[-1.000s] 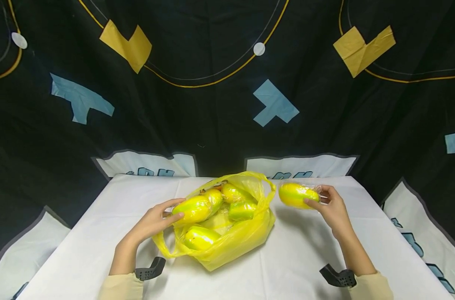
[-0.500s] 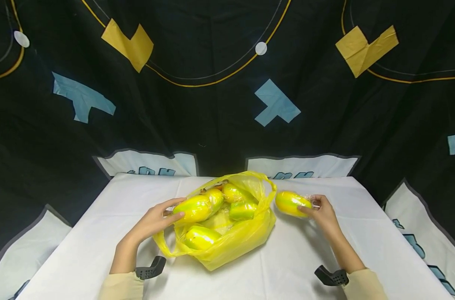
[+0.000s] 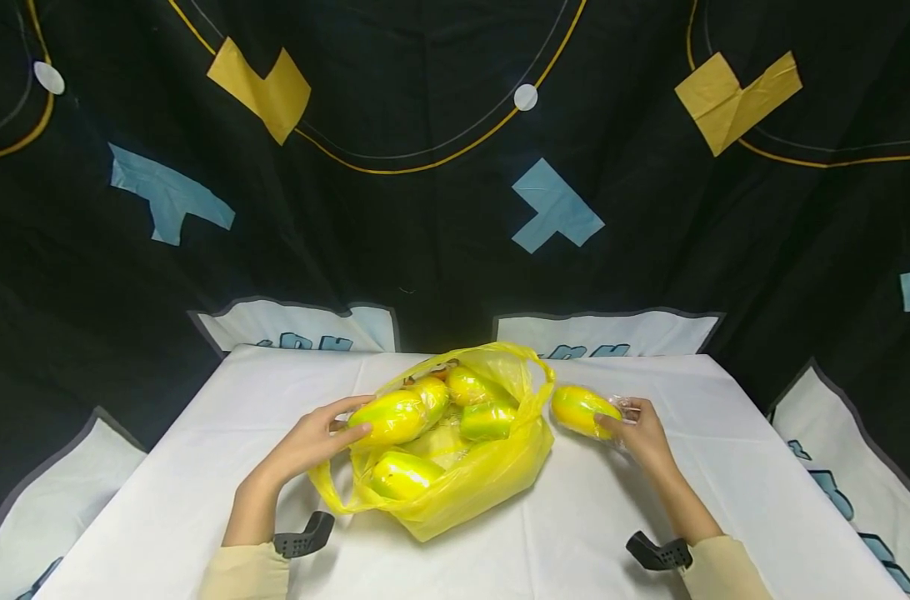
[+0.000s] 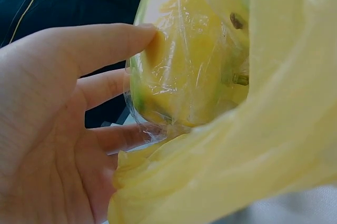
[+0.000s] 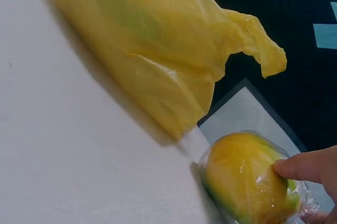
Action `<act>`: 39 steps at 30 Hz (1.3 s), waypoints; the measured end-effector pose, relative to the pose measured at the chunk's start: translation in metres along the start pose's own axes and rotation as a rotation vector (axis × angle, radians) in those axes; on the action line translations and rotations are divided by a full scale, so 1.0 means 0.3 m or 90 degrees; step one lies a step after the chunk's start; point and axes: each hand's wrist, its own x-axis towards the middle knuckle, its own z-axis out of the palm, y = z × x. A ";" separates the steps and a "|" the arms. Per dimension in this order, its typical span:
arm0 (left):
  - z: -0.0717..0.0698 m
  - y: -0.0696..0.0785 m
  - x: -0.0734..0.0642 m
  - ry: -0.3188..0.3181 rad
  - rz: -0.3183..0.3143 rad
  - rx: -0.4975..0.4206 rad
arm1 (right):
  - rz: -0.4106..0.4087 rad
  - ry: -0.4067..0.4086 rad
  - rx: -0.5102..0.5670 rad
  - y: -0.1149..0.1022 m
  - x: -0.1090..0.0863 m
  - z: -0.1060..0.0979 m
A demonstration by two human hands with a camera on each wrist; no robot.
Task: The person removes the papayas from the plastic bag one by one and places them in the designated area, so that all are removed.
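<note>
A yellow plastic bag (image 3: 485, 492) stands wide open in the middle of the table, its handles up. Inside lie several yellow-green mangoes in clear wrap, such as one mango (image 3: 406, 477) at the near side. My left hand (image 3: 299, 448) reaches to the bag's left rim and holds a wrapped mango (image 4: 184, 50) between thumb and fingers. Right of the bag, my right hand (image 3: 645, 435) grips another wrapped mango (image 3: 577, 410) by its right end, down close to the tabletop. In the right wrist view, the thumb (image 5: 300, 166) presses on this mango's side.
A white cloth covers the table (image 3: 590, 533). Behind it hangs a black curtain (image 3: 425, 233) with gold and blue shapes. Each wrist wears a black camera mount, the left mount (image 3: 305, 537) near the bag's handle.
My right hand has brought its mango down and to the left, nearer the bag and the table. The left hand and the bag have stayed put.
</note>
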 end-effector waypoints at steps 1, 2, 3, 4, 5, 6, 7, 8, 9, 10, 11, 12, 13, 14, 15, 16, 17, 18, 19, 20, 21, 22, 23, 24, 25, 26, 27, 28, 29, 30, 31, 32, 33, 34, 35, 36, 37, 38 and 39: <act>0.001 -0.001 0.001 0.001 0.002 -0.001 | 0.007 -0.002 0.008 0.004 0.000 0.001; 0.002 -0.002 0.002 0.001 0.004 -0.003 | 0.012 -0.004 0.018 0.007 0.000 0.002; 0.003 -0.004 0.003 0.002 0.004 -0.004 | 0.017 -0.005 0.025 0.010 -0.001 0.003; 0.005 -0.005 0.003 0.003 0.006 -0.004 | 0.020 -0.007 0.027 0.014 -0.001 0.005; 0.006 -0.004 0.003 0.003 0.006 -0.004 | 0.021 -0.009 0.026 0.018 -0.002 0.006; 0.007 -0.005 0.002 0.003 0.007 -0.004 | 0.023 -0.011 0.026 0.023 -0.003 0.008; 0.008 -0.005 0.002 0.003 0.007 -0.003 | 0.023 -0.015 0.027 0.028 -0.003 0.010; 0.009 -0.005 0.002 0.003 0.006 -0.003 | 0.021 -0.017 0.022 0.031 -0.005 0.011; 0.009 -0.005 0.002 0.003 0.004 -0.003 | 0.018 -0.021 0.017 0.034 -0.007 0.011; 0.009 -0.006 0.002 0.004 0.005 -0.002 | 0.016 -0.025 0.010 0.037 -0.010 0.011; 0.009 -0.006 0.002 0.003 0.005 -0.002 | 0.014 -0.030 0.006 0.038 -0.013 0.011; 0.008 -0.007 0.002 0.003 0.004 -0.001 | 0.013 -0.034 0.003 0.039 -0.015 0.010; 0.008 -0.007 0.003 0.003 0.003 -0.001 | 0.013 -0.038 0.001 0.039 -0.019 0.009; 0.008 -0.006 0.002 0.003 0.002 -0.001 | 0.012 -0.041 -0.001 0.039 -0.022 0.007; 0.007 -0.006 0.003 0.003 0.002 -0.001 | 0.011 -0.043 -0.005 0.039 -0.025 0.006; 0.007 -0.006 0.003 0.003 0.003 -0.001 | 0.009 -0.043 -0.010 0.038 -0.026 0.004; 0.006 -0.005 0.002 0.001 0.007 0.000 | 0.007 -0.042 -0.013 0.037 -0.027 0.003; 0.006 -0.003 0.002 0.000 0.008 -0.001 | 0.007 -0.042 -0.014 0.036 -0.028 0.001; 0.005 -0.001 0.001 0.000 0.009 -0.002 | 0.006 -0.041 -0.017 0.034 -0.029 -0.001; 0.004 0.000 0.001 0.001 0.008 -0.003 | 0.004 -0.040 -0.021 0.032 -0.030 -0.003; 0.004 0.000 0.001 0.000 0.008 -0.003 | 0.005 -0.038 -0.026 0.031 -0.032 -0.005; 0.003 0.001 0.001 0.000 0.010 -0.002 | 0.006 -0.036 -0.028 0.028 -0.033 -0.007; 0.002 0.002 0.000 -0.002 0.012 0.000 | 0.007 -0.035 -0.034 0.027 -0.035 -0.009; 0.002 0.003 0.000 -0.001 0.008 -0.002 | 0.007 -0.032 -0.041 0.024 -0.036 -0.011; 0.001 0.003 0.000 -0.001 0.010 -0.001 | 0.007 -0.029 -0.047 0.022 -0.038 -0.012; 0.001 0.004 -0.001 -0.001 0.008 0.000 | 0.003 -0.024 -0.055 0.019 -0.039 -0.014; 0.000 0.005 -0.001 -0.002 0.007 0.001 | 0.000 -0.021 -0.065 0.016 -0.041 -0.015; 0.000 0.006 -0.001 -0.001 0.007 0.002 | -0.005 -0.017 -0.073 0.013 -0.043 -0.016; 0.000 0.005 -0.001 -0.002 0.005 0.003 | -0.010 -0.015 -0.080 0.010 -0.045 -0.017; 0.001 0.005 -0.001 -0.002 0.001 0.002 | -0.015 -0.014 -0.085 0.006 -0.048 -0.018; 0.001 0.005 -0.001 -0.002 -0.001 0.003 | -0.020 -0.013 -0.091 0.003 -0.052 -0.019; 0.002 0.004 0.000 -0.001 -0.007 0.003 | -0.027 -0.014 -0.098 -0.001 -0.056 -0.019; 0.002 0.004 0.001 -0.002 -0.008 0.004 | -0.032 -0.014 -0.106 -0.005 -0.061 -0.021; 0.002 0.005 0.001 -0.003 -0.006 0.005 | -0.040 -0.015 -0.116 -0.010 -0.066 -0.022; 0.002 0.006 0.001 -0.004 -0.008 0.005 | -0.048 -0.014 -0.125 -0.015 -0.073 -0.024; 0.002 0.007 0.001 -0.004 -0.010 0.004 | -0.057 -0.012 -0.134 -0.022 -0.081 -0.026; 0.002 0.009 0.001 -0.003 -0.012 0.005 | -0.067 -0.009 -0.143 -0.028 -0.089 -0.029; 0.001 0.009 0.001 -0.004 -0.011 0.006 | -0.076 -0.007 -0.148 -0.035 -0.098 -0.031; 0.000 0.010 0.000 -0.004 -0.010 0.007 | -0.084 -0.005 -0.152 -0.042 -0.108 -0.033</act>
